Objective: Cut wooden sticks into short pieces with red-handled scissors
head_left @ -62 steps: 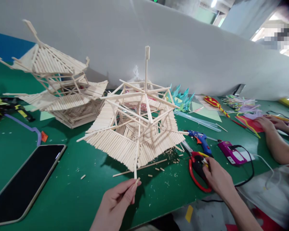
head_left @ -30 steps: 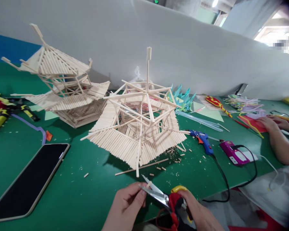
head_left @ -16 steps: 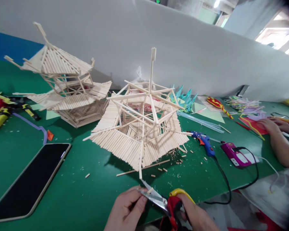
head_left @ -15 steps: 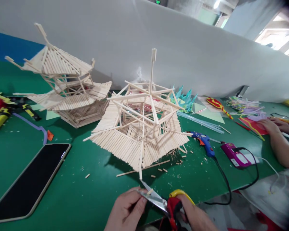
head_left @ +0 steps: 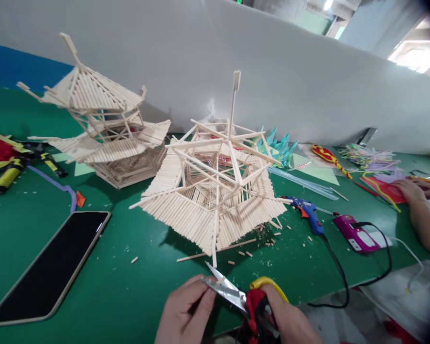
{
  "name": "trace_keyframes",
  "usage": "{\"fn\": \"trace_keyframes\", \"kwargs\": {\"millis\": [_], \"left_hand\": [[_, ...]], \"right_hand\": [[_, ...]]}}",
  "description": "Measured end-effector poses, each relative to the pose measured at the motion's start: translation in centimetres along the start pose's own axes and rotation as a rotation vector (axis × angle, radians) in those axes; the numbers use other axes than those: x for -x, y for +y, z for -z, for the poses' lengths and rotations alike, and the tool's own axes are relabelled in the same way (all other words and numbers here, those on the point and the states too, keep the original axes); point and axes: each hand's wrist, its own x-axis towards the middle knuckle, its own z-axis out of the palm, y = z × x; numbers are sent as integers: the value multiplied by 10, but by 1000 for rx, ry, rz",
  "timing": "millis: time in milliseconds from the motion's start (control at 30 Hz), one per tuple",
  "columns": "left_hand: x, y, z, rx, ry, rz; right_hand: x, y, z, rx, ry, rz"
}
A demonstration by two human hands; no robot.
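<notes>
At the table's near edge my left hand [head_left: 186, 308] is closed, thumb and forefinger pinching a short wooden stick [head_left: 221, 280]. Its pale end pokes out between the parted blades of the scissors [head_left: 232, 295]. My right hand [head_left: 290, 316] is wrapped round the red and yellow scissor handles. Just beyond the blades stands a pagoda model [head_left: 186, 217] of thin wooden sticks, with a slatted lower roof and a bare upper frame. One corner stick of it reaches close to the blade tips. Most of the pinched stick is hidden by my fingers.
A second stick pagoda [head_left: 103, 100] stands back left. A phone [head_left: 52, 267] lies at left. To the right are a blue glue gun [head_left: 310, 217], a magenta power box [head_left: 354, 234] with cables, and stick offcuts [head_left: 249, 254]. Another person's hand [head_left: 412, 191] rests at far right.
The view has turned slightly, so the models and tools sit a little farther right. The scissors and my left hand have shifted slightly left relative to the near pagoda; both grips are unchanged.
</notes>
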Motion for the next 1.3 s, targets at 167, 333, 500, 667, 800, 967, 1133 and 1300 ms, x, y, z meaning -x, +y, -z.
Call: {"fn": "trace_keyframes", "kwargs": {"millis": [167, 333, 500, 667, 800, 967, 1133, 1300], "left_hand": [[-7, 6, 7, 200, -182, 136], [-15, 10, 16, 461, -407, 355], [-14, 7, 16, 379, -391, 327], [-3, 4, 4, 77, -93, 98], [-5, 5, 4, 150, -113, 109], [-12, 4, 13, 458, -354, 322], [-14, 3, 17, 619, -465, 404], [-14, 6, 15, 506, -410, 380]], "right_hand": [[5, -17, 15, -20, -11, -9], [6, -11, 14, -20, -16, 61], [-1, 8, -3, -1, -17, 53], [-5, 3, -4, 9, -56, -93], [2, -16, 8, -64, -56, -36], [9, -28, 14, -98, -19, -70], [7, -16, 6, -44, 17, -13], [0, 4, -9, -3, 2, 20]]}}
